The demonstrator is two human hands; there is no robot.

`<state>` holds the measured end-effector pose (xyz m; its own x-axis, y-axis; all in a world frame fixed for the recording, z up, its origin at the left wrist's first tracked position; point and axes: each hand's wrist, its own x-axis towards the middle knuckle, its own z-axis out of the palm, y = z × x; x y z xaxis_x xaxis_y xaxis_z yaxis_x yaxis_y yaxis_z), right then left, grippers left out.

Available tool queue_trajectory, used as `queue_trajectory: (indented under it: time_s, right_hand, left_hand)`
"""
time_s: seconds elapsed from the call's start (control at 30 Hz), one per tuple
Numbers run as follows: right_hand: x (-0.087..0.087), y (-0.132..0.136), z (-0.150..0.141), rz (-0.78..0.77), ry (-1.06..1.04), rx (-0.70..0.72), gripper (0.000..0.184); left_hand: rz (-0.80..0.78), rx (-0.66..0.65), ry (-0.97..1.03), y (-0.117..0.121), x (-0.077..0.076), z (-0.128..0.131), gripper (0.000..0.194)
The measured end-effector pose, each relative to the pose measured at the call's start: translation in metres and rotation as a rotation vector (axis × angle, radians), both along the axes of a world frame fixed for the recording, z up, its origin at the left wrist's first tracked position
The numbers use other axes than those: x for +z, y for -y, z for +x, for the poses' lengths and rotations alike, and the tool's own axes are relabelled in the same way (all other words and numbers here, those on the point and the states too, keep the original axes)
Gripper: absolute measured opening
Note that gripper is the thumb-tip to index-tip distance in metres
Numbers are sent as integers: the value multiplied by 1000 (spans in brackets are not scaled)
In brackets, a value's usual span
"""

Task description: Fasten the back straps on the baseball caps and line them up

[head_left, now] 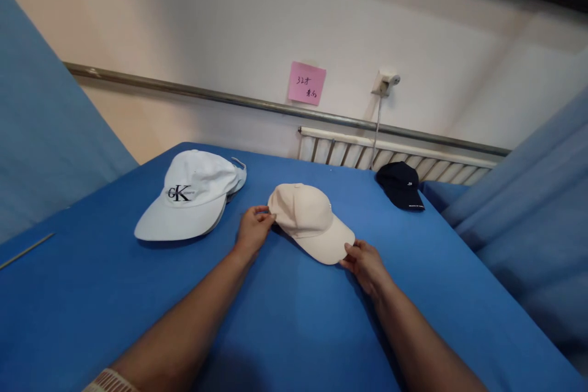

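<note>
A cream baseball cap (pixel 307 211) is at the middle of the blue-covered table, crown up, its brim pointing to the lower right. My left hand (pixel 254 229) pinches the back edge of the crown between thumb and fingers. On the other side, my right hand (pixel 364 262) grips the tip of the brim, thumb on top and fingers underneath. To the left sits a white cap (pixel 195 187) with black letters on its front. A black cap (pixel 400 185) with small white marks lies near the far right edge.
The blue surface (pixel 294 324) reaches to a wall with a metal rail (pixel 206 93) and a radiator (pixel 340 148). A pink note (pixel 307 83) and a socket with a cable (pixel 382 84) are above. Blue curtains (pixel 533 208) hang at both sides. A thin stick (pixel 27 250) lies far left.
</note>
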<state>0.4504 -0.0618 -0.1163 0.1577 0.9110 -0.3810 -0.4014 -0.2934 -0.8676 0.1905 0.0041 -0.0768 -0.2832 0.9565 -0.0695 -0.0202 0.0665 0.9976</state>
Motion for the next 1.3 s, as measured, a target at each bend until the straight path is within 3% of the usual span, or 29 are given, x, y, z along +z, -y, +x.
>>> queue_trajectory:
  time_s: [0.23, 0.4, 0.57, 0.67, 0.77, 0.87, 1.03, 1.17, 1.3]
  right_hand:
    - [-3, -2, -2, 6, -65, -46, 18]
    - [-1, -2, -3, 44, -70, -74, 24]
    - [10, 0, 11, 176, -90, -180, 29]
    - [15, 8, 39, 288, -91, -284, 32]
    - [11, 21, 86, 385, -40, -454, 37]
    - [-8, 37, 145, 422, 24, -648, 37]
    - [-47, 64, 227, 304, 137, -869, 26]
    - [-61, 78, 257, 245, 156, -908, 21]
    - [-66, 78, 265, 206, 179, -899, 19]
  left_hand:
    - [-58, -93, 351, 6, -3, -7, 28]
    - [-61, -78, 367, 5, -4, -8, 22]
    - [-72, -150, 313, 7, 1, -8, 26]
    - [-78, -204, 246, 8, 3, -8, 28]
    - [-90, -247, 140, 6, 2, -8, 34]
    - [-91, -275, 74, 1, -1, -9, 39]
    - [-87, -301, 7, -3, -3, -10, 40]
    - [-92, -318, -29, -3, -2, -10, 42]
    - [-80, -339, -56, -5, -4, -11, 41]
